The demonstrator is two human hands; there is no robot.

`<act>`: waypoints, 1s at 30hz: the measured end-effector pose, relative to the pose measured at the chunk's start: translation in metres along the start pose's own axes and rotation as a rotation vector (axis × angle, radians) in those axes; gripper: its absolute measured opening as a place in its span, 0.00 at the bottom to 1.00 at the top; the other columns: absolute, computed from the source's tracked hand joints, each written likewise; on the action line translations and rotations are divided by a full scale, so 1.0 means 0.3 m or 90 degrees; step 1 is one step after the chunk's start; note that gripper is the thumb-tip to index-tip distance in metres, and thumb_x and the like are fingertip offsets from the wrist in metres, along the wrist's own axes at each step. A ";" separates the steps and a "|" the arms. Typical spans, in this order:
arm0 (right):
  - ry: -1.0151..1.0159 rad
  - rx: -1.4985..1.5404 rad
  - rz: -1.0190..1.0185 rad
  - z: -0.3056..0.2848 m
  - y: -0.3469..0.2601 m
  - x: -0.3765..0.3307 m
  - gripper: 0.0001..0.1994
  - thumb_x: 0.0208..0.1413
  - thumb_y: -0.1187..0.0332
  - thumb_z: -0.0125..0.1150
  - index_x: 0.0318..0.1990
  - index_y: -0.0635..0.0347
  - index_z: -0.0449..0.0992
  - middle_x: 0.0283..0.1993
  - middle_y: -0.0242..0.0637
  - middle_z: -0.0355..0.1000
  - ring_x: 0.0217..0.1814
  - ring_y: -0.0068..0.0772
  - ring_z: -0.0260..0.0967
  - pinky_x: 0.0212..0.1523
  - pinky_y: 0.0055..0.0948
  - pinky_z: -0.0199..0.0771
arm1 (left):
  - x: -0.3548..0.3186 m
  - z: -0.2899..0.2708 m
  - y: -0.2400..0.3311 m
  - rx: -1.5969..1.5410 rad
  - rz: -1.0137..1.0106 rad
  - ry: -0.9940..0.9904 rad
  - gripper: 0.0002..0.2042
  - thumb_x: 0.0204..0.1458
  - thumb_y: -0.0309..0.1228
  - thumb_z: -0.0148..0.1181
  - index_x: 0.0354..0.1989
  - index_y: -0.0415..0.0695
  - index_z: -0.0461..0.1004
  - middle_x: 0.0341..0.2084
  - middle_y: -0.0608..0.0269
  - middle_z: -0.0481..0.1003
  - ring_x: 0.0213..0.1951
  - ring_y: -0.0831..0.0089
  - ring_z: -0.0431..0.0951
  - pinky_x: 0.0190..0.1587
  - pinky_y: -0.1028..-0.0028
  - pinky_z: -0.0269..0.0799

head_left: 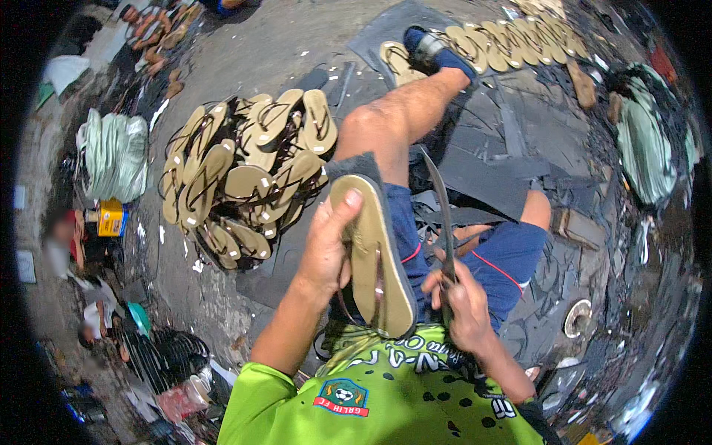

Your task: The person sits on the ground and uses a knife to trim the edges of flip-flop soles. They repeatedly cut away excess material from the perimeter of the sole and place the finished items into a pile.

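Holding a sandal [374,256] upright above the lap, the left hand [326,248] has its thumb flat on the top face near the far end and its other fingers closed behind the left edge. The right hand [465,300] has its fingers wrapped tight round the grip of a curved knife [446,222], which points away to the far side, just right of the sandal and apart from it.

The sandal looks partway done. Its strap [380,282] is in place, but a dark sheet [363,165] juts past the far end in a rough, square-cornered piece, so that margin seems left to cut. Along the near right side the edge looks smooth and close; the underside is hidden.

To the left, a large pile [248,178] of strapped sandals lies on the floor [311,44]; those on top show rounded outlines with no such margin, so they appear finished. At the far right, a row [512,44] of sandals stands closely overlapped, too small to judge whether the edges are trimmed. Dark scraps [482,178] spread over the right side, suggesting that much cutting is done already.
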State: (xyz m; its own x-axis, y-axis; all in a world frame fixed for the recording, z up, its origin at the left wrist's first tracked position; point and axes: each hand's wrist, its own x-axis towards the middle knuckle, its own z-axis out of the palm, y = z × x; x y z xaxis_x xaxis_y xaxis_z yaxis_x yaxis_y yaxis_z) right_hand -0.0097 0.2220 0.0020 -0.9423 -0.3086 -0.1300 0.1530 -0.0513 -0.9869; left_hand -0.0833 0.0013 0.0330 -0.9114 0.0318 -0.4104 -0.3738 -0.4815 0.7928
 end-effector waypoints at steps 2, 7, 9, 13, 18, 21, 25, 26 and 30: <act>-0.015 0.062 0.067 0.006 0.094 -0.133 0.29 0.67 0.52 0.36 0.66 0.67 0.53 0.41 0.42 0.70 0.37 0.28 0.67 0.41 0.29 0.69 | 0.012 -0.011 0.051 -0.065 -0.018 0.047 0.18 0.56 0.50 0.56 0.40 0.46 0.71 0.27 0.66 0.74 0.26 0.75 0.76 0.25 0.76 0.75; 0.022 -0.106 0.009 -0.024 0.063 -0.183 0.22 0.66 0.64 0.44 0.63 0.67 0.61 0.45 0.46 0.70 0.40 0.34 0.67 0.46 0.33 0.68 | -0.016 -0.054 -0.049 -0.122 -0.158 -0.015 0.19 0.56 0.52 0.56 0.41 0.48 0.70 0.30 0.62 0.71 0.25 0.71 0.73 0.29 0.74 0.76; 0.096 -0.241 -0.118 -0.028 0.027 -0.107 0.18 0.58 0.74 0.53 0.57 0.61 0.70 0.43 0.48 0.71 0.39 0.41 0.70 0.39 0.33 0.71 | -0.024 -0.048 -0.090 -0.130 -0.192 -0.034 0.18 0.57 0.50 0.54 0.42 0.47 0.69 0.31 0.62 0.70 0.28 0.71 0.71 0.31 0.73 0.75; 0.080 -0.439 -0.122 -0.063 0.029 -0.099 0.25 0.44 0.78 0.63 0.53 0.52 0.74 0.40 0.42 0.72 0.35 0.44 0.72 0.35 0.37 0.73 | 0.006 -0.039 -0.118 -0.170 -0.138 -0.073 0.17 0.58 0.49 0.53 0.42 0.47 0.67 0.30 0.64 0.67 0.29 0.71 0.71 0.31 0.72 0.73; 0.085 -0.495 -0.133 -0.104 0.077 -0.126 0.28 0.37 0.75 0.70 0.52 0.48 0.75 0.37 0.38 0.71 0.32 0.41 0.71 0.32 0.37 0.72 | 0.031 -0.067 -0.142 -0.212 -0.208 -0.144 0.18 0.58 0.51 0.52 0.41 0.47 0.67 0.31 0.65 0.67 0.31 0.71 0.72 0.33 0.72 0.73; 0.127 -0.596 -0.220 -0.124 0.074 -0.039 0.28 0.37 0.70 0.71 0.52 0.46 0.75 0.36 0.37 0.71 0.32 0.40 0.70 0.31 0.36 0.70 | 0.017 -0.036 -0.150 -0.173 -0.201 -0.074 0.18 0.58 0.49 0.53 0.45 0.46 0.69 0.35 0.59 0.72 0.34 0.69 0.78 0.32 0.70 0.78; 0.160 -0.625 -0.263 -0.123 0.024 0.094 0.30 0.36 0.68 0.72 0.54 0.42 0.75 0.34 0.35 0.70 0.33 0.39 0.69 0.31 0.35 0.69 | 0.038 -0.037 -0.145 -0.193 -0.220 -0.090 0.18 0.56 0.44 0.56 0.47 0.44 0.69 0.33 0.54 0.74 0.29 0.63 0.79 0.27 0.67 0.81; 0.151 -0.622 -0.272 -0.127 0.011 0.117 0.30 0.37 0.68 0.72 0.54 0.42 0.74 0.33 0.35 0.69 0.32 0.38 0.69 0.31 0.35 0.69 | 0.038 -0.036 -0.142 -0.214 -0.222 -0.085 0.18 0.56 0.44 0.57 0.47 0.43 0.69 0.33 0.53 0.74 0.29 0.62 0.79 0.27 0.67 0.81; 0.082 -0.587 -0.173 -0.127 -0.071 0.167 0.28 0.40 0.69 0.70 0.55 0.42 0.74 0.32 0.35 0.70 0.30 0.38 0.70 0.31 0.35 0.70 | 0.054 -0.022 -0.126 -0.187 -0.213 -0.106 0.19 0.53 0.42 0.61 0.47 0.43 0.68 0.32 0.53 0.73 0.30 0.59 0.78 0.30 0.65 0.81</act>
State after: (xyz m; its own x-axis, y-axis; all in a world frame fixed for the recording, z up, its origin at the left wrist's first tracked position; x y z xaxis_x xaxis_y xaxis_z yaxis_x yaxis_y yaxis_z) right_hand -0.0717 0.2439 0.0129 -0.9448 -0.2873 0.1576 -0.3166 0.6762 -0.6652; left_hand -0.0828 0.0142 -0.0067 -0.7733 0.3564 -0.5244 -0.6091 -0.6470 0.4587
